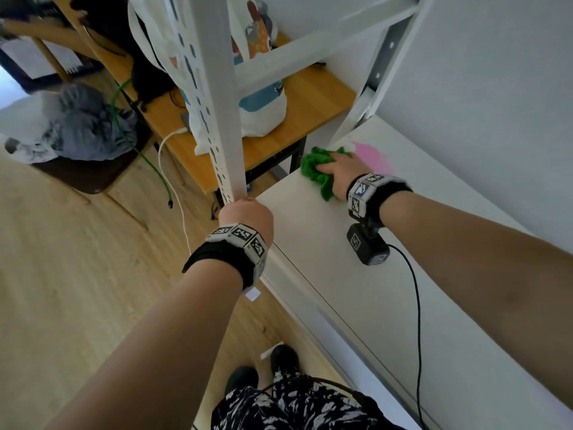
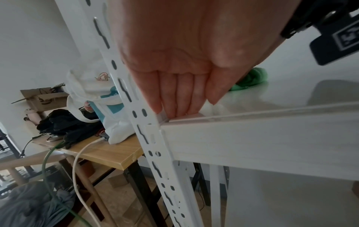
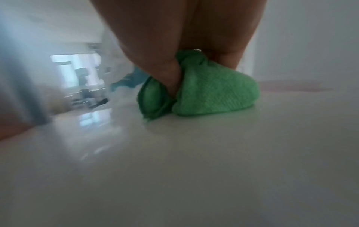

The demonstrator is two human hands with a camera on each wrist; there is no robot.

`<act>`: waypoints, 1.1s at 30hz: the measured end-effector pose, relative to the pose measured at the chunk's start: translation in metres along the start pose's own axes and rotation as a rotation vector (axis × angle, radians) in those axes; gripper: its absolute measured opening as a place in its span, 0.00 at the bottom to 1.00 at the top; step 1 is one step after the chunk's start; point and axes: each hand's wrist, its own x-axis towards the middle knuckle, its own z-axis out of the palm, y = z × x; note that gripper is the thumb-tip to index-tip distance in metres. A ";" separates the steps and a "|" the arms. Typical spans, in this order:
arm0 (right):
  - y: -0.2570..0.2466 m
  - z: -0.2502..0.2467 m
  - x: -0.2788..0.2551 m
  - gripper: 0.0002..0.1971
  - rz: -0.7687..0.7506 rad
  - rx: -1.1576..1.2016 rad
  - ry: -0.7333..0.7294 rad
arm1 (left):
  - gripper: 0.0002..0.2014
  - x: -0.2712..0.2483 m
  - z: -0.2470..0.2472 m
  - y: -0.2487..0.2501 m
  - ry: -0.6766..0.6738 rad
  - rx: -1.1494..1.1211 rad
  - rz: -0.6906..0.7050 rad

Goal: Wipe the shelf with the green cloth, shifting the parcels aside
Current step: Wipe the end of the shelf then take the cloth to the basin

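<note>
The green cloth (image 1: 313, 169) (image 3: 213, 95) lies bunched at the far left end of the white shelf (image 1: 403, 290). My right hand (image 1: 339, 169) lies on top of it and grips it, with folds squeezed between thumb and fingers in the right wrist view. Just beyond that hand a flat pink parcel (image 1: 373, 156) lies against the back wall, partly hidden by the hand. My left hand (image 1: 248, 218) is at the shelf's front left corner. Its straight fingertips (image 2: 174, 107) press on the corner beside the white slotted post (image 1: 223, 119). The cloth (image 2: 250, 79) shows behind those fingers.
A wooden desk (image 1: 310, 113) with a white tote bag (image 1: 263, 103) stands left of and below the shelf. A chair with grey clothing (image 1: 83, 128) and loose cables (image 1: 173, 181) stand on the wooden floor. A black cable (image 1: 415, 305) trails over the shelf. An upper shelf beam (image 1: 310, 54) crosses overhead.
</note>
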 end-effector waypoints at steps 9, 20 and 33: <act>-0.044 0.026 -0.033 0.28 -0.164 -0.103 -0.060 | 0.19 0.003 0.000 0.002 0.003 0.009 0.011; 0.028 -0.013 0.014 0.31 0.162 -0.139 -0.076 | 0.15 0.006 0.009 0.004 0.088 -0.104 0.023; 0.052 -0.007 -0.001 0.31 0.223 -0.040 -0.021 | 0.19 0.038 -0.015 0.036 0.115 -0.103 0.213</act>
